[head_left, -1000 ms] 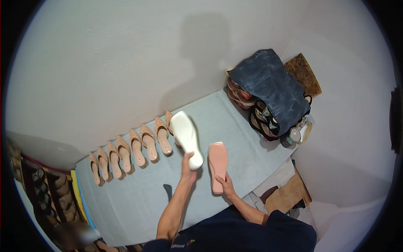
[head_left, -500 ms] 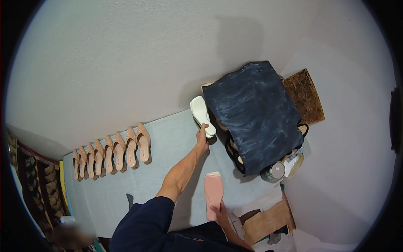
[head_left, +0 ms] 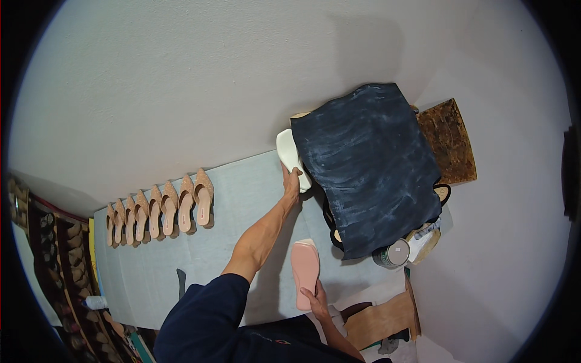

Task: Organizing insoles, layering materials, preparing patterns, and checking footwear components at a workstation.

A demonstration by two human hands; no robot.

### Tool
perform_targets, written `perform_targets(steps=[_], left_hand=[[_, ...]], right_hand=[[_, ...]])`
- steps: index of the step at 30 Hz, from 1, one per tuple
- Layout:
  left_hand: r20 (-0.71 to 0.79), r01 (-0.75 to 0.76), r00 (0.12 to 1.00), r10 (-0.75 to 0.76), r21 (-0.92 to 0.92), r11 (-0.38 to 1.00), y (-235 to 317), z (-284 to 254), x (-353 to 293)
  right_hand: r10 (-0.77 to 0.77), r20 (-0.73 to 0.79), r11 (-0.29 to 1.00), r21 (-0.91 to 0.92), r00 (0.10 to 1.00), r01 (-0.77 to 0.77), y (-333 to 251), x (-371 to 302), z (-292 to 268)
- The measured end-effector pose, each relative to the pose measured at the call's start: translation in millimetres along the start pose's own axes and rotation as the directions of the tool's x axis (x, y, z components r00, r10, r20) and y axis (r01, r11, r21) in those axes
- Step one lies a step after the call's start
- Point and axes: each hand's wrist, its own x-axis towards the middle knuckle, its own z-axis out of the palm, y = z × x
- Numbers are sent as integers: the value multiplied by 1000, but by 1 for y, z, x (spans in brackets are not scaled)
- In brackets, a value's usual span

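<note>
My left hand [head_left: 292, 181] reaches to the far side of the table, closed on a white shoe sole [head_left: 289, 149]. Its thumb lies across the sole's upper face, and the sole's right edge meets a dark sheet. Close to my body, my right hand [head_left: 317, 301] grips the heel end of a pink shoe sole [head_left: 305, 269], square-toed with a pale tip. The fingers beneath that sole are partly hidden. Left of my left arm stands a row of beige heeled mules [head_left: 170, 212], toes toward the wall.
The dark blue sheet [head_left: 369, 169] drapes over a pile with black straps at its edges. Beside it stand a tin can [head_left: 394, 253] and a brown stained board [head_left: 449, 142]. A dark curved tool [head_left: 181, 281] lies near my left sleeve. Shoe racks [head_left: 75, 266] fill the far left.
The white sole in my left hand has shifted slightly toward the sheet-covered pile. My left fingers now show along its left side. My right hand still holds the pink sole. The view has shifted slightly.
</note>
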Motion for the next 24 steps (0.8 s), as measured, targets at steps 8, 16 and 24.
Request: perform_targets(steps=[8,16,24], left_hand=[[99,284,956,-278,-55,957,52,-11,-48],[-20,361,926,-376,-234,902,18,-160,-169],[-77,363,924,-374,-129,923,22,-192,-243]], right_hand=[[-6,13,998,68,1000,5,0,11,5],[-145,114,980,-123,983,159,-64,79,48],[-498,37,436,-853,866,287,-101,142,105]])
